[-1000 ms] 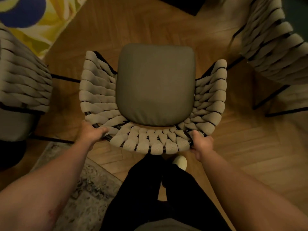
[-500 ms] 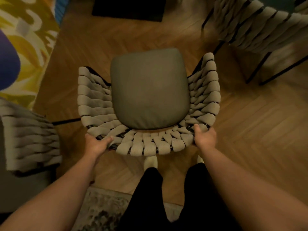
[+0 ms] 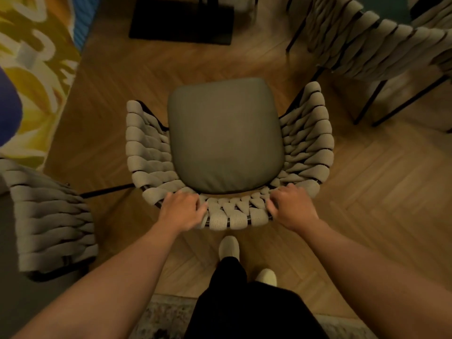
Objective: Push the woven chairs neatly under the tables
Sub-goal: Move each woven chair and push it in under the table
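Note:
A woven chair (image 3: 144, 152) with beige braided straps and a grey-green seat cushion (image 3: 225, 135) stands on the wood floor right in front of me. My left hand (image 3: 182, 211) grips the top of its backrest left of centre. My right hand (image 3: 292, 206) grips the same rim right of centre. Ahead of the chair a black table base (image 3: 182, 24) rests on the floor. The table top itself is out of view.
A second woven chair (image 3: 53, 221) stands close at the left, a third (image 3: 371, 47) at the upper right with black legs. A yellow patterned surface (image 3: 31, 59) fills the upper left. A rug edge (image 3: 166, 316) and my feet (image 3: 228, 247) lie below.
The chair has moved forward toward the black table base. Both hands have shifted inward from the backrest's corners to nearer its middle. I have stepped forward off the rug.

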### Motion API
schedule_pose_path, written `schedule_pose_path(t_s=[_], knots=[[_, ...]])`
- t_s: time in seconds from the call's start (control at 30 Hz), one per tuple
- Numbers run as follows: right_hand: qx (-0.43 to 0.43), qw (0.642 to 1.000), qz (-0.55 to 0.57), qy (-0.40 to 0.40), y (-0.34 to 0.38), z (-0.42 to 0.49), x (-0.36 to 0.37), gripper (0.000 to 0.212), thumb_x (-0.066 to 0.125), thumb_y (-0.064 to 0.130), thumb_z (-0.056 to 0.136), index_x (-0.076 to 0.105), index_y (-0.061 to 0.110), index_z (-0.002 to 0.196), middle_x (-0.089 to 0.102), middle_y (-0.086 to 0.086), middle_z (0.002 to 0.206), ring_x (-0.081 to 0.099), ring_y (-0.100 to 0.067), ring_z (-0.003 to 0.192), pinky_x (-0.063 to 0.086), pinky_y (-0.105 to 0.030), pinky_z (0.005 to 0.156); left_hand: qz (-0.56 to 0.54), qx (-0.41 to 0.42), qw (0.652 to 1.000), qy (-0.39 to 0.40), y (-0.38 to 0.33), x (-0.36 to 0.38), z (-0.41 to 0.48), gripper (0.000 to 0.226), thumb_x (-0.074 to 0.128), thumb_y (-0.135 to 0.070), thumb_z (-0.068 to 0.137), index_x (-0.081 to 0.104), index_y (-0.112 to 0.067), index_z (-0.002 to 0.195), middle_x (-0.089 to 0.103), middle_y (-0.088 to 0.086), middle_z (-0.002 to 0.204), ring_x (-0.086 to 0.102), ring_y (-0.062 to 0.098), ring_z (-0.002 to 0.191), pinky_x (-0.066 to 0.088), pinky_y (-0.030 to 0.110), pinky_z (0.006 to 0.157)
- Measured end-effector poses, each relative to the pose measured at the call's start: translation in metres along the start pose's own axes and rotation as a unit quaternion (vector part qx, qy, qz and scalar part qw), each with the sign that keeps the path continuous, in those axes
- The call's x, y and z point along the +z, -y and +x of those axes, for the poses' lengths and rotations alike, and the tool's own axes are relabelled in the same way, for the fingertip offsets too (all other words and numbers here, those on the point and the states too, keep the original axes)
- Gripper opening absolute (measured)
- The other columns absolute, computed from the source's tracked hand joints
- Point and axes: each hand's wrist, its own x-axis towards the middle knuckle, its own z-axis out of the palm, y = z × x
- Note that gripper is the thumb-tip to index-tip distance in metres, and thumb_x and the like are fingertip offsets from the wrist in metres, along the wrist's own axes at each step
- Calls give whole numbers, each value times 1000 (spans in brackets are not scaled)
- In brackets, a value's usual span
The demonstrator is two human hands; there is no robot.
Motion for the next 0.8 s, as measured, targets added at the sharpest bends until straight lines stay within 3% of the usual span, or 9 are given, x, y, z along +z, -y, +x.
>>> schedule_pose_path(t_s=[0.1, 0.17, 0.33, 0.47, 0.8], knots=[[-11, 999, -30, 16, -5, 14, 4, 31, 39, 46, 100, 51, 25, 80, 60, 2, 85, 53, -21, 87, 38, -37, 76, 39, 3, 999, 7, 0, 9, 12, 42, 31, -60, 95, 54, -27, 83, 64, -1, 93, 58, 23, 96, 38, 43, 88], [-23, 999, -48, 10, -8, 20, 10, 33, 36, 48, 99, 51, 24, 81, 57, 3, 81, 50, -20, 84, 39, -38, 76, 47, 13, 998, -29, 1, 15, 13, 42, 29, -61, 95, 49, -28, 78, 61, -3, 83, 58, 22, 88, 38, 42, 84], [-33, 999, -35, 1, -13, 29, 18, 36, 30, 48, 92, 45, 25, 68, 32, 11, 62, 38, -15, 68, 31, -33, 64, 28, 27, 995, -94, 8, 22, 16, 41, 37, -57, 92, 51, -26, 69, 48, -9, 63, 51, 18, 65, 37, 34, 67], [-27, 999, -35, -15, -13, 32, 20, 37, 24, 49, 84, 44, 26, 63, 34, 9, 59, 39, -15, 60, 28, -31, 58, 24, 35, 994, -101, 12, 21, 20, 40, 39, -59, 87, 49, -26, 67, 46, -9, 59, 50, 18, 62, 31, 31, 60], [-2, 998, -28, -50, 1, 90, 2, 35, 32, 45, 84, 41, 23, 58, 37, 7, 54, 37, -14, 54, 29, -31, 53, 16, 84, 978, -191, 50, -11, 78, 35, 35, -55, 76, 44, -27, 56, 42, -9, 51, 43, 18, 48, 27, 26, 50]])
